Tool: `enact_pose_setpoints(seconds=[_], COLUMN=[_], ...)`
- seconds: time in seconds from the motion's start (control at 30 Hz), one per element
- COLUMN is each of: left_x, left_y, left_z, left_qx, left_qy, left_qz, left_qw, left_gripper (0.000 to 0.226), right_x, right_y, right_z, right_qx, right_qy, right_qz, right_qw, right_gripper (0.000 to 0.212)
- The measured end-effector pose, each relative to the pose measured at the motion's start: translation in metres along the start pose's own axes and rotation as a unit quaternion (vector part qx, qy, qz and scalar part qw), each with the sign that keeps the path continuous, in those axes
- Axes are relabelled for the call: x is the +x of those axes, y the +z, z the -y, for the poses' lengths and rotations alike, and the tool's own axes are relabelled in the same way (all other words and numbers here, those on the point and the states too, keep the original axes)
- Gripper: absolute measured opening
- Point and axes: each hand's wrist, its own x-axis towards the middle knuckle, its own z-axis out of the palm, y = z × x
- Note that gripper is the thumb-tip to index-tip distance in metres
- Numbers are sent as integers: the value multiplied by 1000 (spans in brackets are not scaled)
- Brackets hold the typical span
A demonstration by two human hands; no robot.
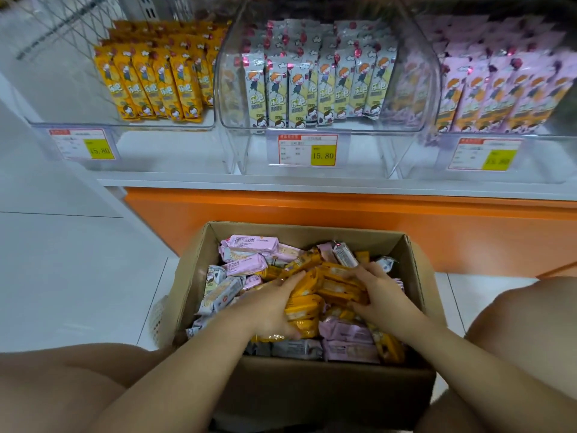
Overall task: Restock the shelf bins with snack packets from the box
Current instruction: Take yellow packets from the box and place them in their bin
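Gripping yellow packets | left hand, right hand | right bin blurred

Before me a white shelf ledge tops an orange base panel; pale glossy tiles cover the floor.

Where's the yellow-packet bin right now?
Head view, upper left on the shelf: the yellow-packet bin sits left of the grey-packet bin, beyond the cardboard box.
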Motion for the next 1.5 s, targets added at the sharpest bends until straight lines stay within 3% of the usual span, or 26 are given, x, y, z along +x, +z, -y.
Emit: enact_pose_setpoints(seconds=[0.13,0.33,0.6,0.8,1.03,1.23,1.37,1.5], left_x=[-7,-5,3,5,-3,-24,-50,-74], left_y=[0,1,-4,-9,-24,-65,-97,-116], left_z=[1,0,1,0,-3,-19,-27,-26], left_qx=[44,16,-53,-91,-140,-138,-90,-42], left_qy=[6,9,17,12,7,35,74,57], left_qz=[16,6,4,3,6,-74,-167,-208], left_qw=[999,1000,998,996,990,987,979,976], left_gripper=[117,111,101,95,91,82,79,71], right_x=[-10,-4,9,13,13,9,9,14], right_y=[-1,-3,-8,-4,-3,-38,-69,-85], right_z=[-8,-14,-14,-5,10,34,57,84], right_qx=[-17,8,88,178,121,84,56,44], right_qy=[1,-1,17,33,13,-12,-44,-66], right_qz=[70,127,187,129,36,-62,-127,-125], right_qw=[997,992,978,975,992,994,989,989], right_gripper=[70,81,59,50,41,38,40,43])
